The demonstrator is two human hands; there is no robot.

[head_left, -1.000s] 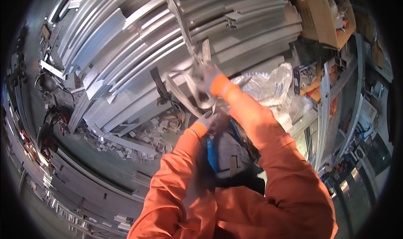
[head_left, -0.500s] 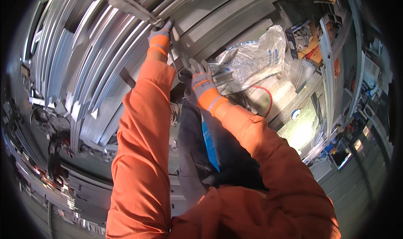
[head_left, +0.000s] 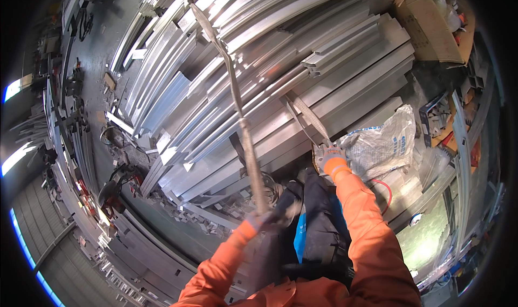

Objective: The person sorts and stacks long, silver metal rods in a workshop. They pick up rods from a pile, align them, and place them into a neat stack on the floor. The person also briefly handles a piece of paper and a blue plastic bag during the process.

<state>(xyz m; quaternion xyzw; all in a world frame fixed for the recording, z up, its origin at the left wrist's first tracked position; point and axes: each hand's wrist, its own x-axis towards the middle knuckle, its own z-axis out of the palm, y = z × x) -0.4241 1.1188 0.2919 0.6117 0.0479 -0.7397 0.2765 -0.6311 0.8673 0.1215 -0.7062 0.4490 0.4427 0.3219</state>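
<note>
My left hand (head_left: 261,219), in a grey and orange glove, is low in front of my legs and smeared by motion. A long beige webbing strap (head_left: 237,99) runs taut from it, up across the metal bars to the far side. My right hand (head_left: 330,157), gloved alike, is closed around the near end of another stretch of webbing (head_left: 311,117), which emerges from between the bars. Beneath both straps lies a large stack of long silver metal profiles (head_left: 350,94). Whether the two stretches are one strap cannot be seen.
A crumpled white sack (head_left: 383,145) lies right of my right hand, with a red hose (head_left: 387,191) nearer me. An open cardboard box (head_left: 431,29) stands far right. Metal offcuts (head_left: 202,216) litter the floor at left. Upright rails (head_left: 463,145) line the right side.
My left hand has come back from the bars toward my body, drawing the webbing strap taut. The view has swung, showing more of the stack. My right hand stays beside the sack.
</note>
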